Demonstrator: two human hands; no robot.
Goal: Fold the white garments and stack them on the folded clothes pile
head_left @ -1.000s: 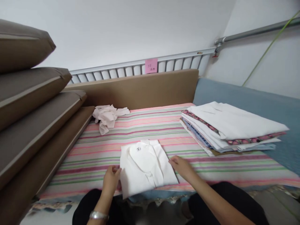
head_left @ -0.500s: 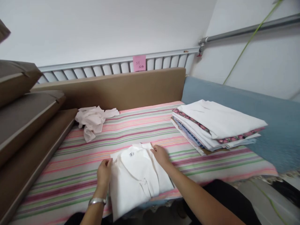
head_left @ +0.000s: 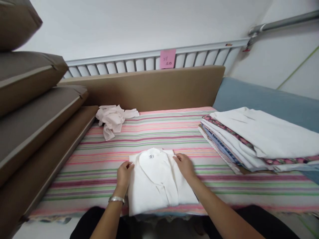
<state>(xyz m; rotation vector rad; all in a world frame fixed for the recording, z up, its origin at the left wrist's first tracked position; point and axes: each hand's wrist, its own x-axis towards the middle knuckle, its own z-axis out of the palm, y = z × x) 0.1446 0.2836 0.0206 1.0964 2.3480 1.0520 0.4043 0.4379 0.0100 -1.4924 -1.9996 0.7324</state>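
Note:
A folded white collared shirt [head_left: 159, 181] lies on the striped cloth [head_left: 149, 136] in front of me, collar away from me. My left hand [head_left: 124, 174] pinches the shirt's upper left edge, fingers curled on the fabric. My right hand [head_left: 184, 166] rests on the shirt's upper right corner, fingers bent down onto it. A silver bracelet [head_left: 116, 199] sits on my left wrist.
A stack of folded garments [head_left: 251, 139] lies at the right, partly on a blue cover [head_left: 261, 96]. A crumpled pale cloth [head_left: 112, 119] sits at the back left. Brown cushions [head_left: 30, 109] are stacked along the left. A tan backboard [head_left: 159, 88] and white railing with a pink note [head_left: 167, 59] stand behind.
Both hands have slid up the shirt's sides from near its lower edge to the collar end. The view has swung left and right meanwhile.

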